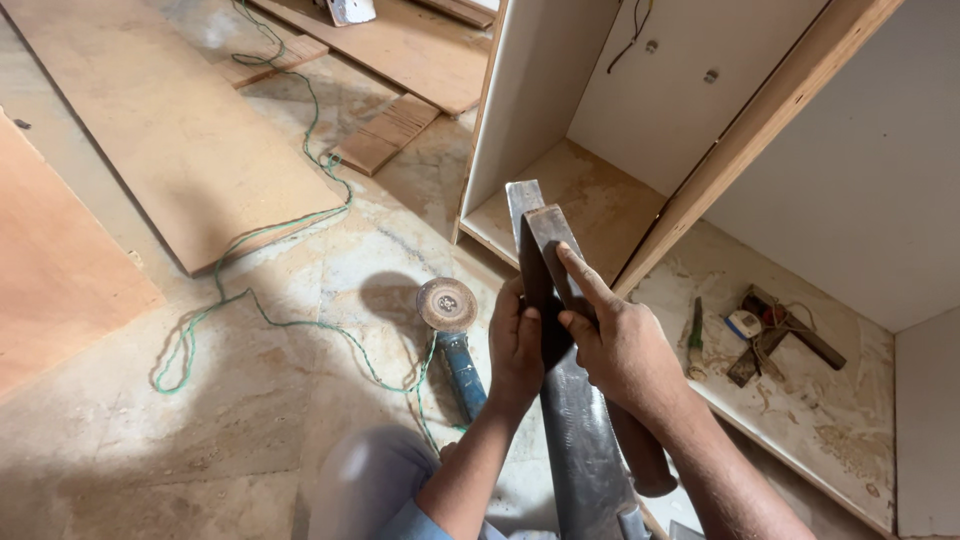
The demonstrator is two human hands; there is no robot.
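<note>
Lying flat at far left, plywood sheets (pixel 170 130) sit stacked on the stone floor (pixel 250 400), out of the walking line; offcut blocks (pixel 385 135) rest near them. A green cable (pixel 300 215) snakes across the floor to the angle grinder (pixel 455 335), which lies on its side, disc facing up, blue body pointing at the person's knee (pixel 370 480), parked just beside the left hand.

Left hand (pixel 515 345) wraps around a long dark flat metal blade (pixel 580 440), fingers closed on its left edge, apparently steadying it upright along the line of sight. Right hand (pixel 620 345) is closed on a dark rectangular block (pixel 555 250) with a handle-like end (pixel 645 460), index finger laid straight along the block's face, pressing it against the blade. Block and blade touch; their upper ends stand in front of the cabinet opening.

White-lined cabinet carcass (pixel 540 90) with a wooden divider (pixel 740 140) stands on the floor at right. Inside the right bay: a green-handled screwdriver (pixel 696 335), a small blue-and-white item (pixel 743 323), and crossed dark tools (pixel 785 335), well apart from the hands. Dust and debris on the floor; warm light, hard shadows.
</note>
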